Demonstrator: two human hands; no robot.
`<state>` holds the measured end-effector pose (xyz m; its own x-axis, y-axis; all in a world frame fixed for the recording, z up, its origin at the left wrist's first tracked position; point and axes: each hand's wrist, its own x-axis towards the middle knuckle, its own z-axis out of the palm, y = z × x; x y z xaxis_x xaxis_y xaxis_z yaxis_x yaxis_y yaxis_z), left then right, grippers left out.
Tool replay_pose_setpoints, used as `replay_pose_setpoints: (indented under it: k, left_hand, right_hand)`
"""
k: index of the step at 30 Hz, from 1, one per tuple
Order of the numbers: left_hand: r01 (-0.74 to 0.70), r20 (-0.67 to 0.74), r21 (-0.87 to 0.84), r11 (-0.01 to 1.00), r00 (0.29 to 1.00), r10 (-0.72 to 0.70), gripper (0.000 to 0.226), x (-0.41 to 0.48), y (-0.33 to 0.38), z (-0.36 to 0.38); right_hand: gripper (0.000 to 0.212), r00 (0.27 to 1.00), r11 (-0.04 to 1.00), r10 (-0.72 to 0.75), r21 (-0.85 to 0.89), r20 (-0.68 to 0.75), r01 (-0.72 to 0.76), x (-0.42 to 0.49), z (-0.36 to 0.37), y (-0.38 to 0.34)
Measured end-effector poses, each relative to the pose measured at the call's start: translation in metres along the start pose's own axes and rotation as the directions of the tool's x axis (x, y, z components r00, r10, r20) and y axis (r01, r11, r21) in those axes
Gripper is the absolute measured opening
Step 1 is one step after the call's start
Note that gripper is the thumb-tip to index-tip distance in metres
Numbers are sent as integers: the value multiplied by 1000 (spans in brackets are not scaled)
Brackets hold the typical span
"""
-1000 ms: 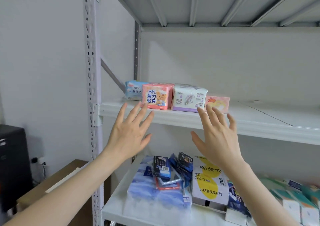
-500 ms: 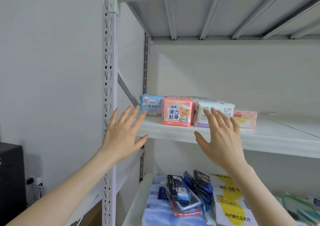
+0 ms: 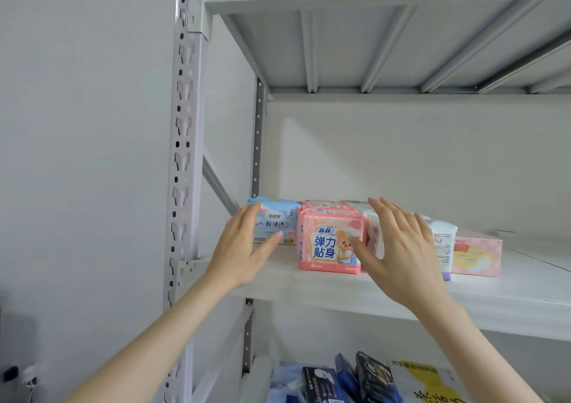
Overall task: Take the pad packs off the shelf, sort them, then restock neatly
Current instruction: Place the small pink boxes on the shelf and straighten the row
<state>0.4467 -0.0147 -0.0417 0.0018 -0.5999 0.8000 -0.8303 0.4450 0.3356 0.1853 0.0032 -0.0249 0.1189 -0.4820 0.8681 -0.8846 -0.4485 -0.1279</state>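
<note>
Far left is plain grey wall, then the shelving's perforated upright post [image 3: 185, 143]. The left hand [image 3: 244, 245] is up at shelf height, fingers straight and together, thumb spread wide. The fingertips are at the left end of the blue pad pack [image 3: 278, 221] and the thumb tip lies across its lower front. It is flat and open with nothing gripped, and whether it is actually pressing the pack I can't tell.

The blue pack stands at the left end of the middle shelf [image 3: 401, 297], set a little back. Right beside it is the pink pad pack [image 3: 330, 241] with a bear on the front, upright near the shelf's front edge (more pink packs are lined up behind it, only their tops showing).

Next along is the right hand [image 3: 398, 248], palm forward, fingers straight and slightly fanned, thumb reaching towards the pink pack's right edge. It is open too and holds nothing. It covers much of the white pad pack [image 3: 441, 241], which stands just right of the pink one. A flat pink box [image 3: 477, 255] sits touching the white pack's right side, closing the row.

Down on the lower shelf, dark blue and black packets [image 3: 370, 378] lie in a heap beside a yellow-and-white bag [image 3: 432, 384].
</note>
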Motion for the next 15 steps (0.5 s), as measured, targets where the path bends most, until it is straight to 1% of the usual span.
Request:
replay_pose_setpoints:
  k: [2, 5, 11, 15]
  left_hand:
    - [110, 3, -135, 985, 994, -111, 63, 16, -4, 6]
    - [257, 28, -236, 937, 966, -258, 72, 39, -14, 10]
    - [391, 116, -349, 851, 920, -375, 69, 80, -33, 24]
    - [498, 174, -476, 724, 861, -478, 71, 102, -48, 39]
  right_hand:
    - [64, 999, 1000, -4, -1, 40, 4, 9, 8, -2]
    - [65, 997, 1000, -9, -15, 72, 10, 18, 21, -5]
    - [65, 996, 998, 14, -59, 90, -9, 32, 39, -12]
    - [73, 995, 993, 55, -107, 81, -47, 37, 50, -19]
